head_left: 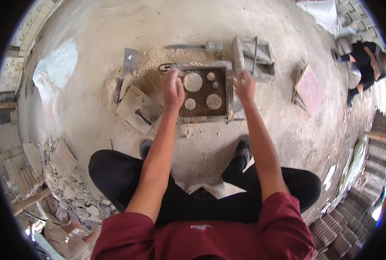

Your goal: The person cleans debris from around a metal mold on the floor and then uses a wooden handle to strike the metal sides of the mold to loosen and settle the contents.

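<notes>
In front of my feet lies a rectangular casting frame [201,118] filled with dark brown sand. Several pale round discs of different sizes sit in the sand, the largest disc [193,82] at the upper left. A smaller dark round piece [215,85] is among them. My left hand [174,90] is closed at the frame's left side, fingers curled over its edge. Across from it my right hand [245,88] is closed at the right side, its fingers slightly blurred. The undersides of both hands are hidden.
Left of the frame lies a square board [137,104] with a handle, beside loose sand. A trowel [193,46] lies beyond; a second frame [254,56] with a rod across it stands far right. Stacked boards [309,89] lie right. A person [363,60] sits at the far right.
</notes>
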### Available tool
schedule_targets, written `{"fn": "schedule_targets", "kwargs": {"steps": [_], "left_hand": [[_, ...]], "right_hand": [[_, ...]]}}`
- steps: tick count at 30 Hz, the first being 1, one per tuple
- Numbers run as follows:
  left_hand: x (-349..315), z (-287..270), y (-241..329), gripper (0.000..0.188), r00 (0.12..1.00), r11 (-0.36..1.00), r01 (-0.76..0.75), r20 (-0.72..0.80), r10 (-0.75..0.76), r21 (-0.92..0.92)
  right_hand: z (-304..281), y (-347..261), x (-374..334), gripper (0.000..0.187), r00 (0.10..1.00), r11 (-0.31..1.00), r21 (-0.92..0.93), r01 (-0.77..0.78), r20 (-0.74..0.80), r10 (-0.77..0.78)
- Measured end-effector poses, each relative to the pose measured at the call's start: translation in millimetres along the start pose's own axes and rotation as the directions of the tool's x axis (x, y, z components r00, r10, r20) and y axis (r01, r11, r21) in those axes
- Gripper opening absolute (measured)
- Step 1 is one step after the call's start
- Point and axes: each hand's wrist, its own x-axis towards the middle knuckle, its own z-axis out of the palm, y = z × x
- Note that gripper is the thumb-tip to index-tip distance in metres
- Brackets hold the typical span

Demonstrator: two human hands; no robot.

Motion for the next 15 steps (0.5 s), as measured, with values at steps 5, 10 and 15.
{"fn": "schedule_targets", "kwargs": {"steps": [5, 10, 15], "left_hand": [[-28, 8, 1, 0.043, 0.944, 0.923, 0.329, -0.099, -0.315, 0.2], [-35, 20, 23, 0.065, 0.943, 0.831, 0.31, -0.036, -0.332, 0.463], [-35, 21, 22, 0.069, 0.948, 0.715, 0.212, 0.039, -0.317, 0.666]], "right_hand": [[-29, 48, -34, 0.016, 0.99, 0.979, -0.187, -0.081, 0.101, 0.101], [-13, 57, -74, 0.022, 0.962, 0.979, -0.177, -0.104, 0.234, 0.145], [7, 56, -91, 0.033, 0.938, 0.964, -0.233, -0.125, 0.288, 0.191]]}}
